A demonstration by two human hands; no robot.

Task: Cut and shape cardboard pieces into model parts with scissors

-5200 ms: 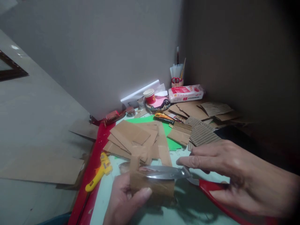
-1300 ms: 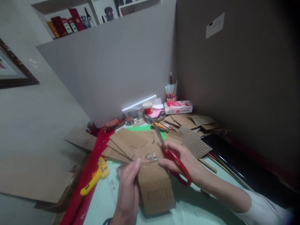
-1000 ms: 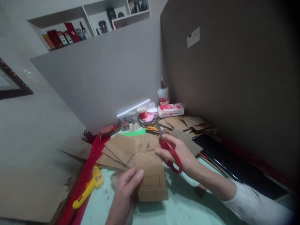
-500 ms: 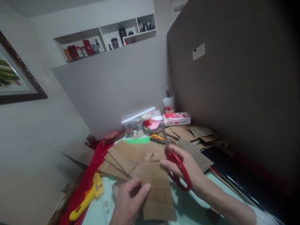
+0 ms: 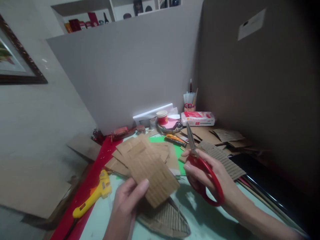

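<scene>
My left hand (image 5: pixel 125 203) pinches the near corner of a rectangular piece of corrugated cardboard (image 5: pixel 150 173) and holds it tilted above the table. My right hand (image 5: pixel 212 180) grips red-handled scissors (image 5: pixel 200 166) just right of that piece. The blades are shut and point up and away. Under the held piece lies a curved scrap of ribbed cardboard (image 5: pixel 167 220) on the pale green table top (image 5: pixel 200 216).
A yellow glue gun (image 5: pixel 93 195) lies on a red strip at the left. Loose cardboard sheets (image 5: pixel 125 150) cover a green mat; ribbed pieces (image 5: pixel 225 163) lie right. At the back stand a red cup (image 5: pixel 162 117), a tissue pack (image 5: pixel 198 118), orange scissors (image 5: pixel 173 137) and grey partition walls.
My left hand has lifted the cardboard piece off the table and turned it, ribbed side showing. My right hand with the scissors has drifted right. The camera view has shifted.
</scene>
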